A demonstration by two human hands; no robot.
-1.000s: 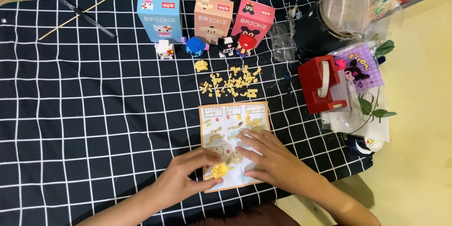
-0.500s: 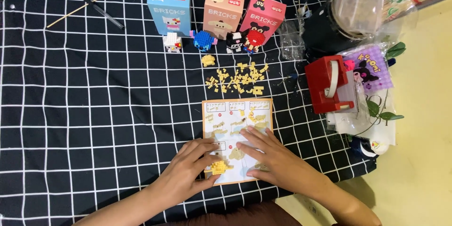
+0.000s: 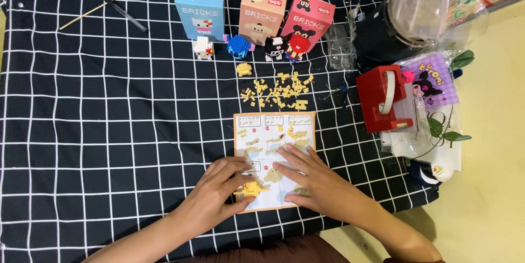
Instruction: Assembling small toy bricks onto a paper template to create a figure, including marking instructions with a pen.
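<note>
A black cloth (image 3: 109,131) with a white grid covers the surface across most of the frame. At upper centre three boxes (image 3: 252,12) stand in a row, blue, peach and pink, with four small brick figures (image 3: 240,44) just below them. Loose yellow bricks (image 3: 276,90) lie scattered at centre, above an instruction sheet (image 3: 273,137) at lower centre. A pen (image 3: 116,7) and a thin stick (image 3: 101,6) lie crossed at upper left. A red tape dispenser (image 3: 383,99) sits at right.
</note>
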